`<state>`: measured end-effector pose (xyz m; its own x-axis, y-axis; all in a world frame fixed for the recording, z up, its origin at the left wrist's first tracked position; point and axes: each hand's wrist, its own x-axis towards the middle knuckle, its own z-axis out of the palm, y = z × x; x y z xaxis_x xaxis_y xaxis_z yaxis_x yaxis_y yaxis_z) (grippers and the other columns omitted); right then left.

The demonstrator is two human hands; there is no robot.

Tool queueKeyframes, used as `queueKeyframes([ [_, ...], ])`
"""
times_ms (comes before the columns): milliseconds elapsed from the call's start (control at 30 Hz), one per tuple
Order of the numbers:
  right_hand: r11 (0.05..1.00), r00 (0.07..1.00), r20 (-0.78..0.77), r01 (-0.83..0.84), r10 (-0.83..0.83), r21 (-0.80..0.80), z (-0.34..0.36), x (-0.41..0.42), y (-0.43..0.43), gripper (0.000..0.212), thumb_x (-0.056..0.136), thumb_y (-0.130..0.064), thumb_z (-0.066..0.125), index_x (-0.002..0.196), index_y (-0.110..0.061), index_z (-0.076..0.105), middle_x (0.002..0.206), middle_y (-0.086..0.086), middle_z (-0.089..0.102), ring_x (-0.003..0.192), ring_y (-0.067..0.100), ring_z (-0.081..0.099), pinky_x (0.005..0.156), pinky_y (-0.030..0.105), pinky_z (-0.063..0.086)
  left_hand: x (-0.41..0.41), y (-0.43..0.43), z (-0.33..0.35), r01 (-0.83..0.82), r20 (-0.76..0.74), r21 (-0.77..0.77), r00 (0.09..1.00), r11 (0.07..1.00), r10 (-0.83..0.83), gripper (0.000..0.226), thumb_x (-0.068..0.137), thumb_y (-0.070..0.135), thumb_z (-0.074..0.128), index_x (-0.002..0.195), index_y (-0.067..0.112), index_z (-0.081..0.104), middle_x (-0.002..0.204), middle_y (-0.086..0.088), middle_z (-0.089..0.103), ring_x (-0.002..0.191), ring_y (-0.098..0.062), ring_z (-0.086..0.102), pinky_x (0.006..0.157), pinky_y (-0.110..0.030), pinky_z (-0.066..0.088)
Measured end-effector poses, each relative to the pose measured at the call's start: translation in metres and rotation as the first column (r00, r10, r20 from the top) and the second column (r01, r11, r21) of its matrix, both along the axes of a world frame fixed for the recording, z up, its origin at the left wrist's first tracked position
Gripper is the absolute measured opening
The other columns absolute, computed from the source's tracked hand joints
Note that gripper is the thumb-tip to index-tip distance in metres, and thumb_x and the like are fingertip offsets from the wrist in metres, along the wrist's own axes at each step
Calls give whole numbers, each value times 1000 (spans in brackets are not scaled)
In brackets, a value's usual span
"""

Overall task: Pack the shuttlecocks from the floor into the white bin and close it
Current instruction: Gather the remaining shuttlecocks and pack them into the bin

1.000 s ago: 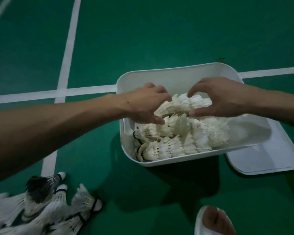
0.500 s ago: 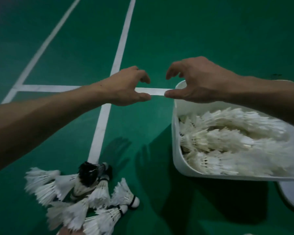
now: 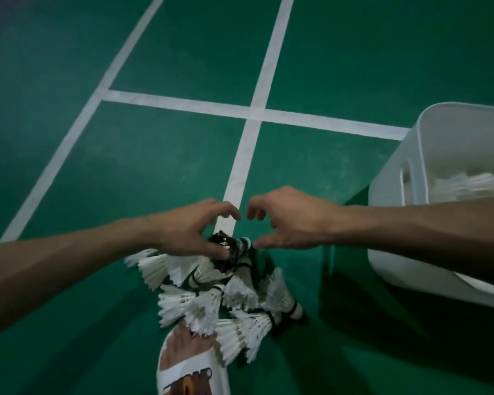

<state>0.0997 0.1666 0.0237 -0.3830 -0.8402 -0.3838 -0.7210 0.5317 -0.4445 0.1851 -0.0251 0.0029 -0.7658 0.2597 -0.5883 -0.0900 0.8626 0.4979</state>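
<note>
**A:** How far along was the packing?

**B:** Partway, I'd judge. The white bin [image 3: 391, 223] stood at the right with pale, blurred shuttlecocks in it [image 3: 474, 182], so some of the load was in. But a heap of feather shuttlecocks [image 3: 208, 300] lay on the green court floor [image 3: 154, 166], with one dark-feathered shuttlecock [image 3: 226, 248] at its far end. The bin was open at the top, and no lid showed anywhere.

**A:** And the hands?

**B:** Both were over the far end of the heap. The left hand [image 3: 191, 232] and the right hand [image 3: 291, 223] were each cupped, fingers arched away from the thumb, with the fingertips of the two hands close together. The left thumb lay against the dark shuttlecock, and the right thumb tip was just beside a cork. As far as I could see, neither hand had clasped anything.

**A:** Room to work?

**B:** Enough, I thought. Beyond the heap was green floor crossed by white court lines [image 3: 251, 115], and a strip of shadowed floor kept the heap apart from the bin. The bin's rim stood above the heap, so a handful would need lifting over the near wall. The right forearm crossed in front of that wall. The sandalled foot [image 3: 191, 374] touched the heap's near end, so a step forward could crush feathers.
</note>
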Motion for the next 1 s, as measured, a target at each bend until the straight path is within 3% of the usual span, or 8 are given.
queueKeyframes([
  [133,998,996,82,-45,41,50,-17,21,3,49,80,-38,73,121,-21,55,115,-1,64,90,14,57,82,28,48,22,-6,-13,206,-180,77,965,976,-190,66,74,40,76,125,42,35,139,12,30,127,-8,30,105,-24,29],
  [267,994,990,136,-48,34,103,-26,30,16,50,77,-38,76,118,-20,54,113,-4,65,96,16,61,80,25,46,33,-2,-20,289,-304,46,916,956,-262,57,74,35,71,121,41,39,136,13,36,125,-12,30,104,-32,33],
  [367,991,982,189,-54,30,125,-29,33,24,51,75,-34,78,118,-22,53,113,-7,65,93,14,61,78,22,45,38,6,-25,342,-351,49,885,938,-304,51,78,39,69,121,36,42,125,11,48,118,-12,34,98,-28,35],
  [533,985,974,226,-65,28,160,-37,37,34,53,76,-32,78,120,-24,51,113,-10,67,64,-3,48,65,14,34,38,20,-32,293,-194,-44,935,955,-296,68,78,57,66,135,37,35,131,17,45,120,-10,23,98,-28,32],
  [667,985,969,248,-54,12,165,-41,38,37,52,76,-26,78,121,-22,52,104,-7,70,67,2,53,63,15,35,40,30,-37,227,-178,-110,953,968,-244,80,73,62,67,139,37,28,133,16,43,116,-11,21,96,-30,33],
  [833,986,970,244,-53,12,160,-40,36,39,53,76,-26,79,121,-21,51,87,-6,71,73,7,62,63,15,40,37,37,-34,44,-209,63,977,997,-30,59,81,37,68,132,35,38,107,18,48,113,-10,32,95,-32,42],
  [933,988,982,191,-42,13,148,-34,30,41,56,74,-25,79,122,-23,49,85,-7,69,64,4,56,55,9,37,27,32,-27,-49,-218,164,972,985,84,48,86,25,67,128,30,44,105,11,60,95,-3,52,87,-20,45],
  [1000,991,988,157,-11,-10,130,-26,24,44,61,71,-27,79,123,-24,48,85,-6,67,62,2,54,58,16,41,21,29,-23,-83,-202,204,971,975,125,40,89,22,64,124,30,46,101,13,63,87,1,59,83,-21,50],
])
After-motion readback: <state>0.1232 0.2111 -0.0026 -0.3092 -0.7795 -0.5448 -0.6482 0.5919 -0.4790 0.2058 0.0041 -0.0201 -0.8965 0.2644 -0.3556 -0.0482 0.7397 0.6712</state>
